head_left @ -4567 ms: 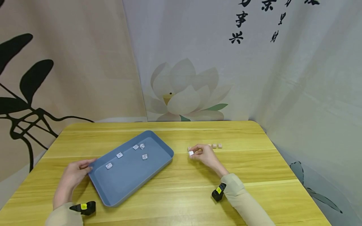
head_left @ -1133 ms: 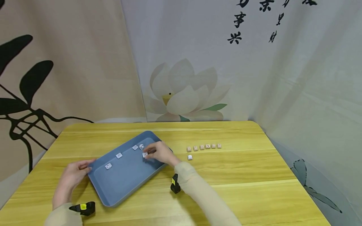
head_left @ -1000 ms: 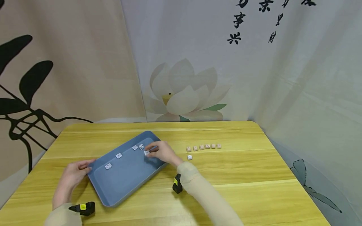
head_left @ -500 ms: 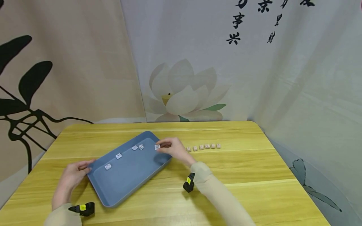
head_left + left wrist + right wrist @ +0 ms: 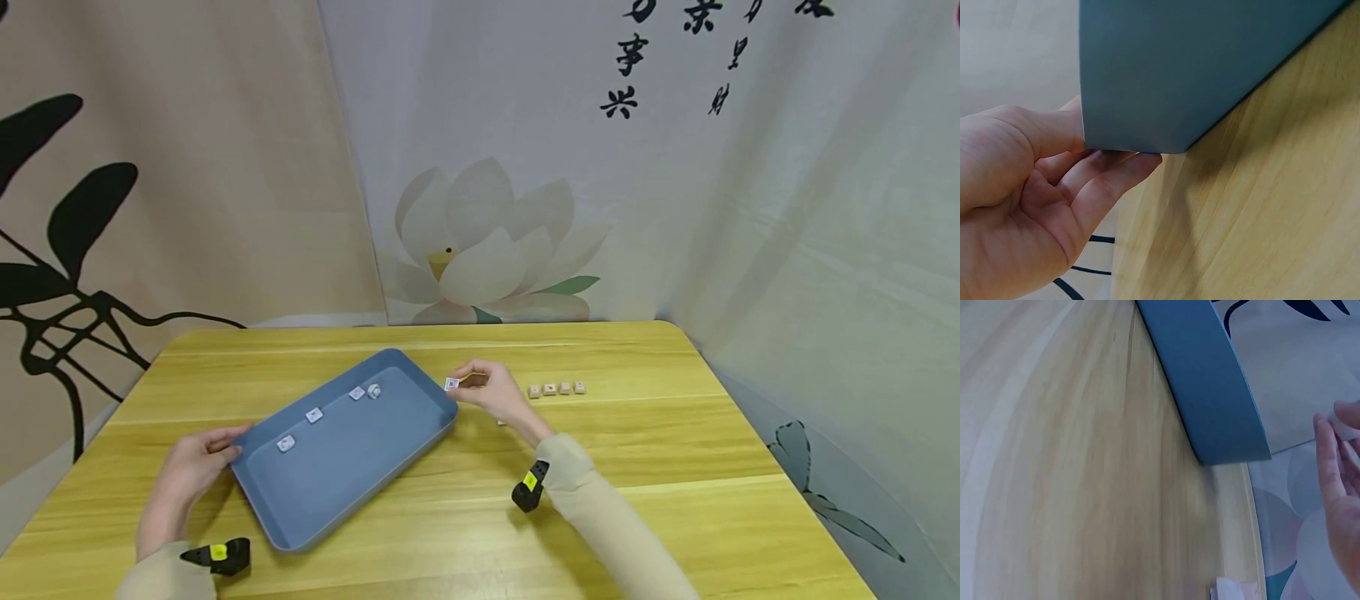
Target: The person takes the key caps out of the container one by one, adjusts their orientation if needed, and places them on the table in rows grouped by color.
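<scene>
My right hand (image 5: 491,392) pinches a small white keycap (image 5: 452,383) between thumb and fingertips, over the right end of the blue tray (image 5: 330,508). Its dark-marked square side faces the head camera. In the right wrist view, the hand (image 5: 1341,481) shows at the right edge, the keycap partly hidden by the fingers. My left hand (image 5: 193,467) holds the tray's left corner, with thumb and fingers at its edge in the left wrist view. Several white keycaps lie inside the tray, among them one nearest the left hand (image 5: 286,443) and one farther back (image 5: 356,393).
A row of beige keycaps (image 5: 550,389) stands on the wooden table (image 5: 637,517) right of the tray, its left end hidden behind my right hand. Another keycap (image 5: 501,422) peeks out below the wrist. Printed curtains (image 5: 487,100) hang behind the table.
My right hand set a white keycap below the row, then picked another from the tray and carried it right to the tray's rim. The left hand stays at the corner.
</scene>
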A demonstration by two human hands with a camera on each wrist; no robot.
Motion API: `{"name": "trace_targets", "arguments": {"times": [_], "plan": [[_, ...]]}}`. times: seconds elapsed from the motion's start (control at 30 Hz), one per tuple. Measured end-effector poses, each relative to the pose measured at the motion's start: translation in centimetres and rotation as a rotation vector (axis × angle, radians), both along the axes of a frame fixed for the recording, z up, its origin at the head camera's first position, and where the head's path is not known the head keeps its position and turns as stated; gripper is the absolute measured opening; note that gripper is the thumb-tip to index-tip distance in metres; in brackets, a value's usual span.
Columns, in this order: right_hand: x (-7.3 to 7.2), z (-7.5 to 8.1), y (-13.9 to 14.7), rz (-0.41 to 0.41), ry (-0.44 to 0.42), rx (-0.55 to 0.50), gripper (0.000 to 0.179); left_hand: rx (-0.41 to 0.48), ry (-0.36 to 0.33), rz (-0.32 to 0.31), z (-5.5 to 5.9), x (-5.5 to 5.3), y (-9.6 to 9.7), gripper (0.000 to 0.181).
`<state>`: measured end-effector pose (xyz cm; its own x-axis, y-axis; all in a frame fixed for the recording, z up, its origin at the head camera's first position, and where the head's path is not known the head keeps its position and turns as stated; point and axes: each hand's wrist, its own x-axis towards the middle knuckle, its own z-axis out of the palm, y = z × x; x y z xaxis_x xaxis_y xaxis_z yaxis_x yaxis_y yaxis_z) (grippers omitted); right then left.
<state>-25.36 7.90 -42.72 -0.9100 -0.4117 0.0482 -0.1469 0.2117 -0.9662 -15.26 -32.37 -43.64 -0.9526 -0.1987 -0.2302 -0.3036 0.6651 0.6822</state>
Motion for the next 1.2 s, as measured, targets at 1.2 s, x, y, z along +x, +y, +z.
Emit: {"name": "trace_targets", "arguments": {"times": [1.2], "plan": [[1.5, 0.1, 3.9, -0.186, 0.009, 0.016, 0.025, 0.003, 0.007, -0.004, 0.2, 0.0, 0.1, 0.042]]}}
